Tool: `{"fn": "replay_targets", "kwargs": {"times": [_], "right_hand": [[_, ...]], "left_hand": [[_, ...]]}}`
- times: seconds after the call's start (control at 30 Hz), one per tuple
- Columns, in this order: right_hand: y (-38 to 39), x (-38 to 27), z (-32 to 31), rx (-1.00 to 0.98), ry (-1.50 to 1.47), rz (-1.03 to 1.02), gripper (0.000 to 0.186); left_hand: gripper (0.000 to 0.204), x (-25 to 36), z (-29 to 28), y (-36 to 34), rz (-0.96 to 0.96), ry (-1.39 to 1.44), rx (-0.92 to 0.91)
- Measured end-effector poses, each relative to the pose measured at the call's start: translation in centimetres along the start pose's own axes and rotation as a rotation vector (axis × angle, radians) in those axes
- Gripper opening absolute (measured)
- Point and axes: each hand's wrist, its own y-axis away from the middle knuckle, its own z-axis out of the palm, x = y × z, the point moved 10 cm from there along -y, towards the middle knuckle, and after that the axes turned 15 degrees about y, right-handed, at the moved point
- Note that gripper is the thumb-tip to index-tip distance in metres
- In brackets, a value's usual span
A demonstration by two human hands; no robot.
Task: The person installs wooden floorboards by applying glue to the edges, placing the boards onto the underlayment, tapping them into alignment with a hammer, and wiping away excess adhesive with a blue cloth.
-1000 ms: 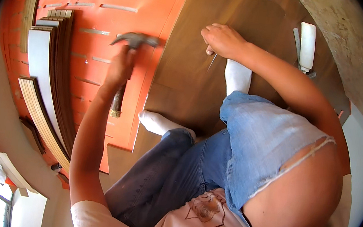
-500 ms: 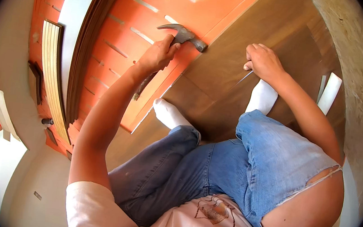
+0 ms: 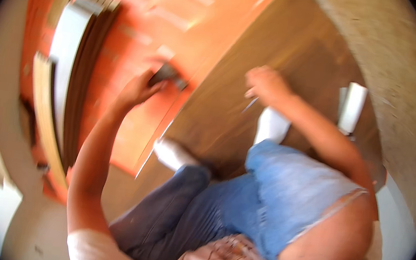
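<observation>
Clock taken from picture centre: left hand point(image 3: 138, 87) at 10 o'clock, fingers closed round the hammer point(image 3: 169, 75), grip up close to the dark head, probably for short, easy control; head points off toward 4 o'clock over the orange underlay point(image 3: 142, 28). Right hand point(image 3: 269, 85) between 1 and 2 o'clock, fingers pinched narrow on a thin metal tool point(image 3: 250, 104), tip angled toward 7 o'clock, above the brown floorboards point(image 3: 301, 48); looks like a light hold to keep the point free. White-socked foot point(image 3: 272, 127) just below that hand at 3 o'clock, other foot point(image 3: 174, 153) near 8 o'clock by the board edge, knees folded, likely for a steady low seat. Plank stack point(image 3: 90, 74) at 9 to 10 o'clock on the underlay, presumably kept off the laid boards yet near. White tube-like item point(image 3: 353, 107) between 2 and 3 o'clock, near the tan wall point(image 3: 383, 58), seemingly parked out of the way. Hard to see: whole frame smeared, hammer handle not made out, claw unclear, metal tool's grip end inside the fist so type unknown, right fingertips partly hidden, far planks cut by the dark fisheye rim.
</observation>
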Motion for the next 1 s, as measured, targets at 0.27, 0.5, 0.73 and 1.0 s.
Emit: {"fn": "replay_targets", "kwargs": {"times": [0.27,0.5,0.73,1.0], "right_hand": [[-0.2,-1.2,0.4,-0.003,0.143,-0.019,0.035],[0.7,-1.2,-0.7,0.078,0.132,-0.018,0.024],[0.4,-1.6,-0.7,0.146,0.149,-0.023,0.017],[0.6,-1.3,-0.5,0.129,0.111,-0.004,0.013]], "left_hand": [[0.022,1.7,0.9,-2.2,-0.145,0.366,0.012],[0.021,7.4,-1.2,-9.3,-0.022,0.481,0.118],[0.031,13.8,0.7,-15.9,0.023,0.367,0.172],[0.033,16.3,2.9,-16.4,0.062,0.175,0.055]]}}
